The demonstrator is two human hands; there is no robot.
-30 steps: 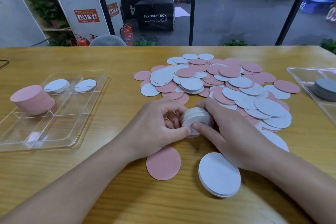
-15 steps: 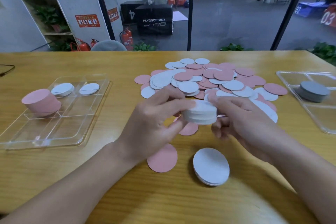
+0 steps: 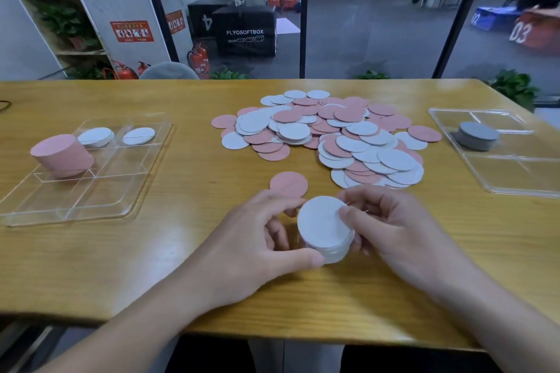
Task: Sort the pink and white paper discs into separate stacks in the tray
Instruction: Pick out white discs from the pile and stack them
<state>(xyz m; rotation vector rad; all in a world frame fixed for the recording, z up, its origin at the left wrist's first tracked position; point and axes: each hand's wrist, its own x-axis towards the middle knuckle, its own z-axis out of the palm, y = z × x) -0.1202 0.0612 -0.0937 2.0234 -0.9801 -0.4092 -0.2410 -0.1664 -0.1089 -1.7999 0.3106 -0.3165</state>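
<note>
Bare table (image 3: 188, 221) lies between the tray (image 3: 91, 191) and the disc pile (image 3: 333, 136) (one stray pink disc (image 3: 288, 184) nearby).

Evenly lit by soft, diffuse light; faint shadows under the hands on the worktop (image 3: 91, 266). Wide-angle bending at edges; right tray (image 3: 512, 179) slightly motion-blurred.

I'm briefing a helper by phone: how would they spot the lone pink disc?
Start at the big heap of pink and white discs mid-table, then look nearer the person. The lone pink disc lies flat by itself on bare wood, just beyond the left hand, overlapping no other disc.
</note>
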